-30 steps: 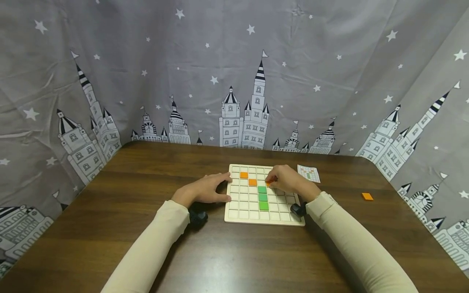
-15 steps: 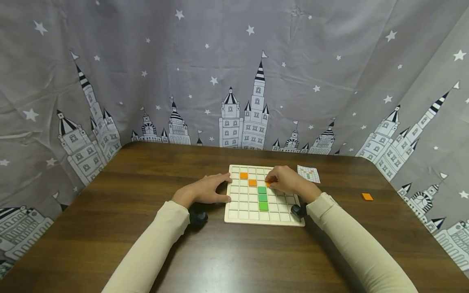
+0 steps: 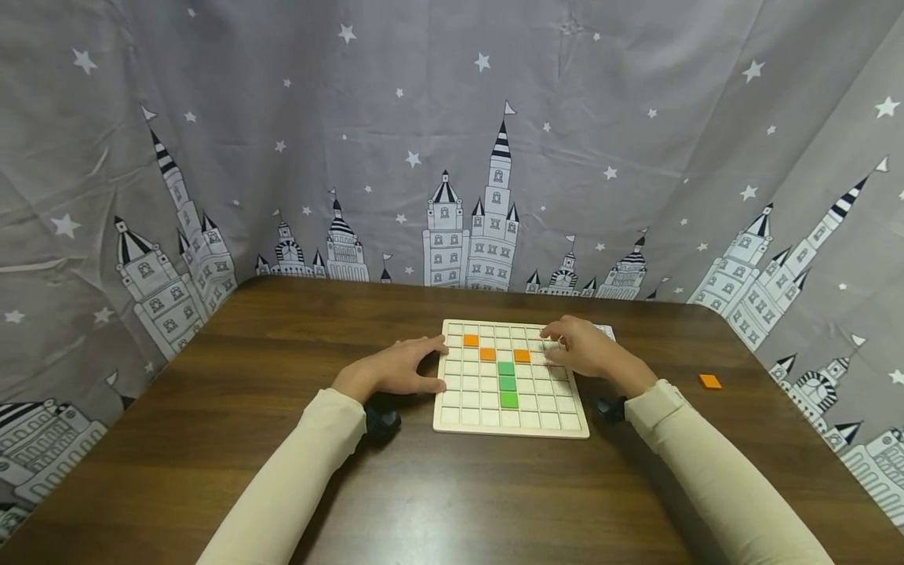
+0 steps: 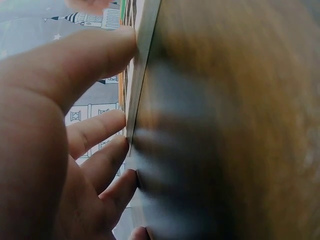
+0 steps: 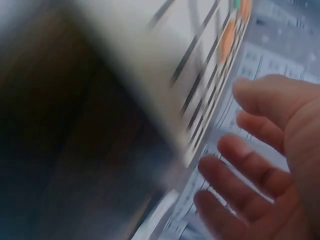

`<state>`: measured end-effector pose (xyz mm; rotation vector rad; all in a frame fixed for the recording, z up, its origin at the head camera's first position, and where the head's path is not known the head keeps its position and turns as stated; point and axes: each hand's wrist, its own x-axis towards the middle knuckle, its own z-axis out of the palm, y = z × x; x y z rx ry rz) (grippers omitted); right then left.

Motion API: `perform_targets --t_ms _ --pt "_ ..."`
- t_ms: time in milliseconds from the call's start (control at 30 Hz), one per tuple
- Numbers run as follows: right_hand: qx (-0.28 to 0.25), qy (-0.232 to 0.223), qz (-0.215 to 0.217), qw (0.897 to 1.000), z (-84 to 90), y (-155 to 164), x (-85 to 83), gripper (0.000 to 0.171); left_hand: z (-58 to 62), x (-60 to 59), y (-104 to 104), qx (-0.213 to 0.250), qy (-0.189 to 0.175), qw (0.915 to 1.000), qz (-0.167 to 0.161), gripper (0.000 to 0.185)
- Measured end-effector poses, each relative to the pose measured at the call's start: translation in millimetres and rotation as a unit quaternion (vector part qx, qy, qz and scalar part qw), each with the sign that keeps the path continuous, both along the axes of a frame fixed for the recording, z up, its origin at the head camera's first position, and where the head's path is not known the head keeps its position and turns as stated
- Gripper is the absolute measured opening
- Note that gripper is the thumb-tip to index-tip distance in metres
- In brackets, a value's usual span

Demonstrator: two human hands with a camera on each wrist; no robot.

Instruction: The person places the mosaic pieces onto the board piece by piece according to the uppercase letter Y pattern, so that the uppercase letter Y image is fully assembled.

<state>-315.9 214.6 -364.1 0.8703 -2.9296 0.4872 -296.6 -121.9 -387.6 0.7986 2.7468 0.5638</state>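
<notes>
A pale wooden grid board (image 3: 469,417) lies on the table. In its cells sit orange square tiles, one (image 3: 471,340) near the far left, a second (image 3: 488,355) closer in, and a third (image 3: 522,356) to the right. A column of green tiles (image 3: 508,383) runs down the middle. My left hand (image 3: 395,366) rests at the board's left edge, thumb and fingertips spread against its side, as the left wrist view (image 4: 90,100) also shows. Over the board's far right part hovers my right hand (image 3: 582,347), fingers loosely spread and holding nothing.
A loose orange tile (image 3: 709,381) lies on the brown table (image 3: 395,486) at the right. Behind my right hand a printed card (image 3: 606,331) is mostly hidden. A grey curtain (image 3: 304,102) with castles and stars hangs along the table's far edge.
My right hand has let go of the orange tile, which now shows in its cell, and has drawn back to the right, covering most of the card. The left hand stays in place.
</notes>
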Motion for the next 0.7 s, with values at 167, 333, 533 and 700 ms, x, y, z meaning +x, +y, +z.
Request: perform_targets --t_ms 167,333,533,700 --pt "0.042 0.036 -0.077 0.996 -3.8 44 4.5 0.034 0.1 -0.1 0 -0.002 -0.004 1.0000 0.004 0.067" --pt "0.087 0.032 -0.148 0.985 -4.5 95 12.1 0.044 1.1 0.7 -1 -0.004 -0.006 1.0000 0.005 0.068" --pt "0.117 0.007 -0.203 0.972 -2.6 153 27.9 0.047 3.2 0.4 -1 -0.005 -0.005 1.0000 0.007 0.069" --pt "0.116 0.014 -0.182 0.976 -9.3 188 40.6 0.038 3.5 -1.1 0 -0.014 -0.007 0.9999 0.005 0.069"
